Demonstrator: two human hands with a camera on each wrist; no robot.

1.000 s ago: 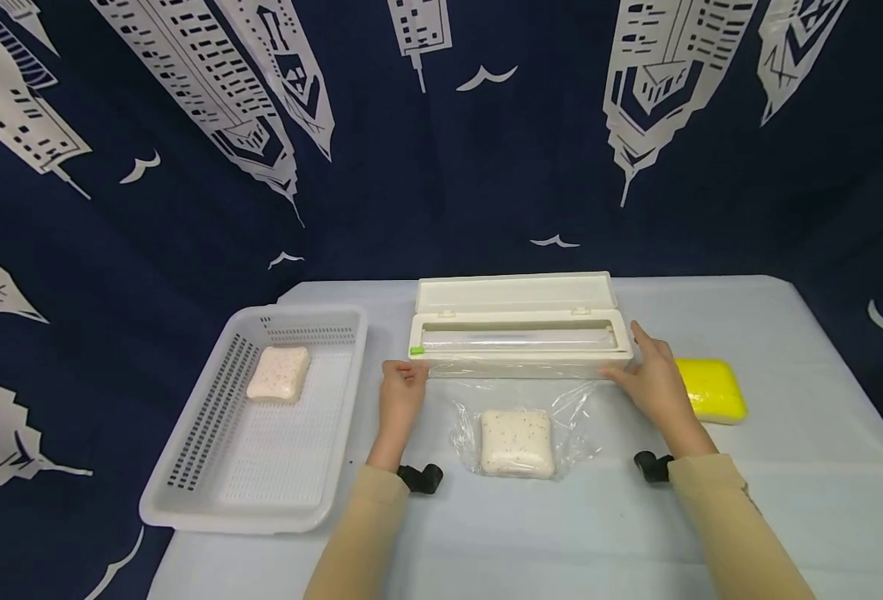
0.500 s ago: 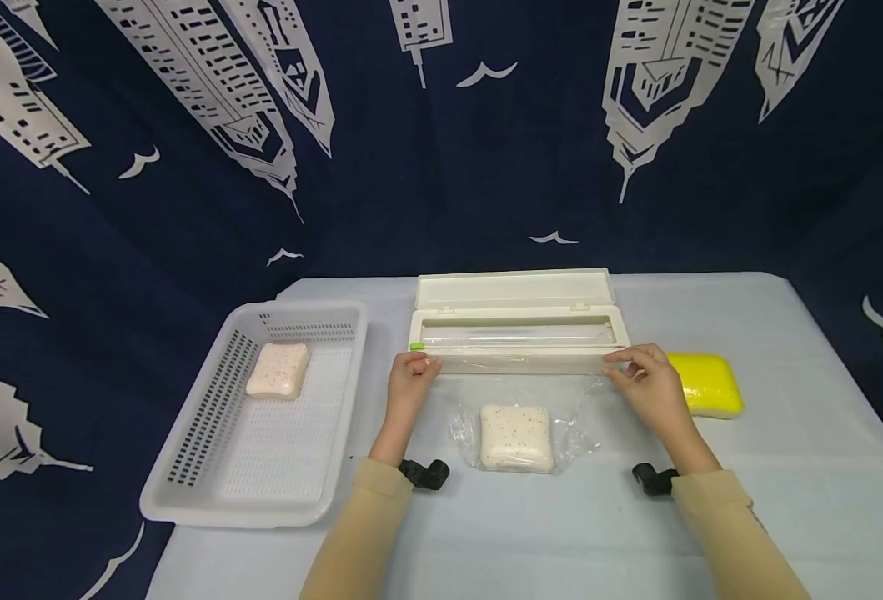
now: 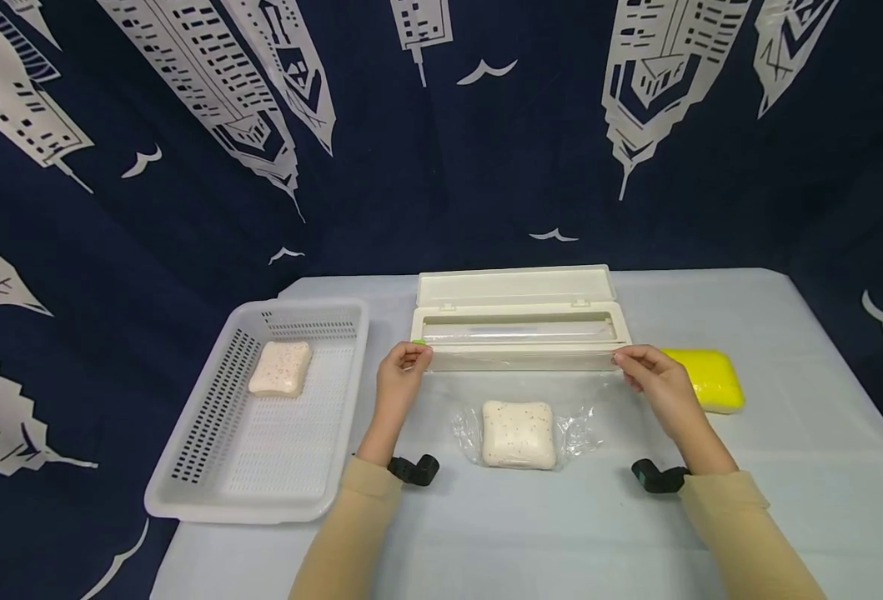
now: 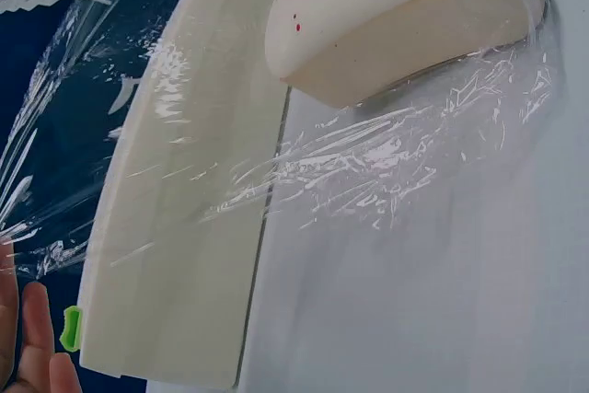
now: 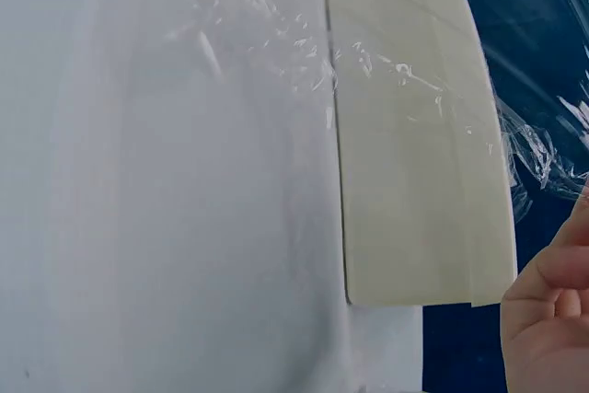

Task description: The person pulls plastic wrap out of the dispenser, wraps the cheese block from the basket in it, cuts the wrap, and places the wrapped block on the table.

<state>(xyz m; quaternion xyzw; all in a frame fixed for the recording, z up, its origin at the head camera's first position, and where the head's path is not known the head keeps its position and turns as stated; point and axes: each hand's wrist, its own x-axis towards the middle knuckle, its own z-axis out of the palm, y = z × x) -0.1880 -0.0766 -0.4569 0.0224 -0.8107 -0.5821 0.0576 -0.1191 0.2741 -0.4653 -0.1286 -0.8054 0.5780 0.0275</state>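
Observation:
A long cream cling film dispenser (image 3: 524,358) stands on the table with its lid raised and a roll inside. At its front left corner my left hand (image 3: 398,385) pinches the edge of the clear cling film (image 4: 359,163). My right hand (image 3: 662,387) pinches the film's other edge at the front right corner. The film stretches between both hands and runs down toward me. On its near end lies a white rounded block (image 3: 519,435) with red specks, like a soap bar. In the left wrist view, fingers (image 4: 37,333) show at the lower left beside the green slider (image 4: 71,329).
To the left stands a white slotted basket (image 3: 257,492) holding another speckled block (image 3: 280,369). A shiny yellow block (image 3: 707,381) lies right of the dispenser, partly behind my right hand. A dark patterned cloth (image 3: 441,167) hangs behind the table (image 3: 546,542).
My right hand goes from spread fingers at the dispenser's corner to pinching the film. Over the last half second both hands move slightly apart. The speckled blocks stay in place.

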